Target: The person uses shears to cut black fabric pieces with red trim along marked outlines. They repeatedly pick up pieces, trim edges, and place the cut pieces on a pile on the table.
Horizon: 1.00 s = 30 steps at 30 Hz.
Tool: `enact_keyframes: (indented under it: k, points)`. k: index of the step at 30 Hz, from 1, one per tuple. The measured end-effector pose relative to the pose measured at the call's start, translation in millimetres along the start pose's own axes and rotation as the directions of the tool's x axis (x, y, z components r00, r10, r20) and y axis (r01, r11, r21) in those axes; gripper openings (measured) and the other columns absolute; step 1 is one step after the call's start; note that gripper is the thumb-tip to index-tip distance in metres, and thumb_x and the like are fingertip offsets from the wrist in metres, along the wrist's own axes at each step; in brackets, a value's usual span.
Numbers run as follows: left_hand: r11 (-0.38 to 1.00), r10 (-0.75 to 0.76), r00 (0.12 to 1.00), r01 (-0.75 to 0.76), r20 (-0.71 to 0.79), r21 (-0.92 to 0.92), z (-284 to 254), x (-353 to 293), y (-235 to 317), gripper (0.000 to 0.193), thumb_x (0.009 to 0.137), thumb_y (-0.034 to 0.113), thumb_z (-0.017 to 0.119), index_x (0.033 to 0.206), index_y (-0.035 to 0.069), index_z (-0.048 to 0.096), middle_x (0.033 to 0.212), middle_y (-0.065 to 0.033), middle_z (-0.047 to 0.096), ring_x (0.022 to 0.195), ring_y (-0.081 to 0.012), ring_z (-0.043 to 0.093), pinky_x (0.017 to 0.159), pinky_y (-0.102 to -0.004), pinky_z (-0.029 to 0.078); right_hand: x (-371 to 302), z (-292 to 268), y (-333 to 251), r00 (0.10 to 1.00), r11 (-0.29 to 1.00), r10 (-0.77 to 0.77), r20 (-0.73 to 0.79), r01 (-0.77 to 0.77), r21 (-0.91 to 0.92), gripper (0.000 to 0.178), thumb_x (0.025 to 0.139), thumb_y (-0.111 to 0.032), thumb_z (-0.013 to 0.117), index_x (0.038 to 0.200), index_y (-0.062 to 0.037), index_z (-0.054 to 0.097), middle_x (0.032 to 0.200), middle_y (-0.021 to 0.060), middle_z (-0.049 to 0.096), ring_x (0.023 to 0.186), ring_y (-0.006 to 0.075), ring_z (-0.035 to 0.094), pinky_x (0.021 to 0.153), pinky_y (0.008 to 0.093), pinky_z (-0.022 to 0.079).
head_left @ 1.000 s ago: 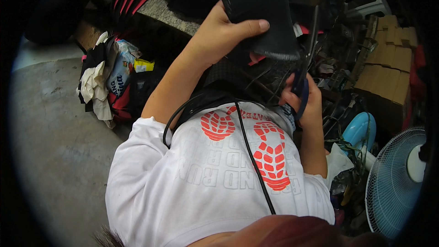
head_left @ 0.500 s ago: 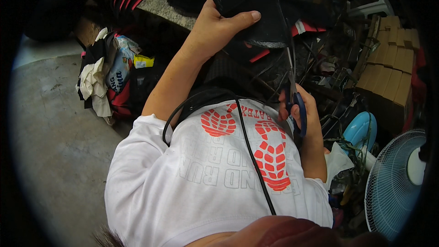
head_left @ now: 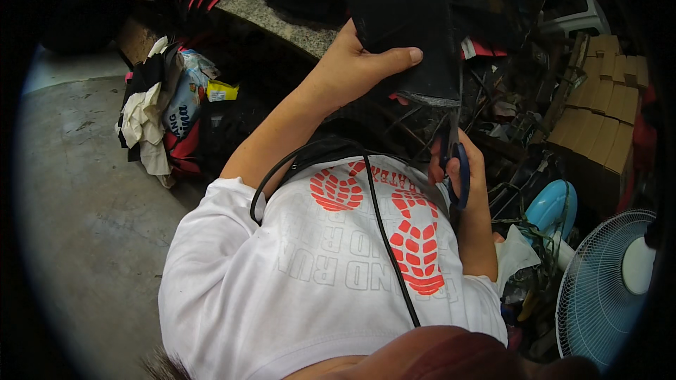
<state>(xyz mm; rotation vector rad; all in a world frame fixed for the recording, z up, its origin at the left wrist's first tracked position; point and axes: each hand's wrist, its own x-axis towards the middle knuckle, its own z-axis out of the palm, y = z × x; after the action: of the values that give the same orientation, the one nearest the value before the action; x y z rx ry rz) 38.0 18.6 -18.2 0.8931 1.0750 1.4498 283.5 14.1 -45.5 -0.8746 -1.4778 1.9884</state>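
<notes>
held nearest, in the right hand: scissors, with fingers curled round the blue handles; blades pointing away from the knuckles, up to the near right corner of the black sheet; hard to tell whether touching it or how far parted. a little farther, ahead and left of those fingers: that same sheet, gripped in the left hand, with the thumb flat on top and the other fingers hidden beneath.

seems light and fairly stiff, rubbery or leathery, able to bend without cracking; probably not slippery, hardly fragile. likely to sag or twist at the parts far from the thumb. best pinched flat near the left edge, close enough to the blades to steady that corner, yet clear of them.

beyond and left of the left fingers, a speckled slab; well right of the right fingers, brown boxes.
</notes>
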Motion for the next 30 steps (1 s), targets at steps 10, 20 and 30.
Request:
enact_keyframes:
  k: [10,20,30]
  points:
    - [0.987,-0.154,0.983,0.157,0.102,-0.029,10.4,-13.9,-2.9,0.034,0.083,0.009,0.069,0.113,-0.001,0.059,0.1,-0.0074,0.066,0.089,-0.0146,0.064,0.078,-0.0267,0.053,1.7,4.4,-0.9,0.996,0.999,-0.006,-0.09,0.001,-0.053,0.03,0.089,-0.026,0.064,0.091,0.0015,0.052,0.059,0.0008,0.05,0.051,0.0076,0.049,0.048,0.022,0.04]
    - [0.979,-0.181,0.972,0.193,0.152,-0.071,16.6,-19.5,-5.7,0.029,0.084,0.011,0.069,0.108,-0.002,0.058,0.092,-0.0064,0.065,0.082,-0.0132,0.064,0.062,-0.0255,0.055,8.7,6.6,-0.2,0.992,0.996,-0.054,-0.118,0.045,-0.078,0.02,0.087,-0.012,0.061,0.1,0.0023,0.055,0.066,0.0016,0.055,0.053,0.0071,0.051,0.05,0.0222,0.042]
    - [0.969,-0.241,0.953,0.247,0.183,-0.011,15.8,-23.6,-9.2,0.034,0.081,0.007,0.071,0.111,-0.003,0.059,0.098,-0.0102,0.066,0.088,-0.017,0.065,0.077,-0.0278,0.054,13.4,13.0,-0.3,0.99,0.992,-0.035,-0.14,0.052,0.119,0.021,0.087,-0.008,0.058,0.106,0.0013,0.058,0.072,0.001,0.059,0.058,0.0042,0.053,0.05,0.0184,0.04]
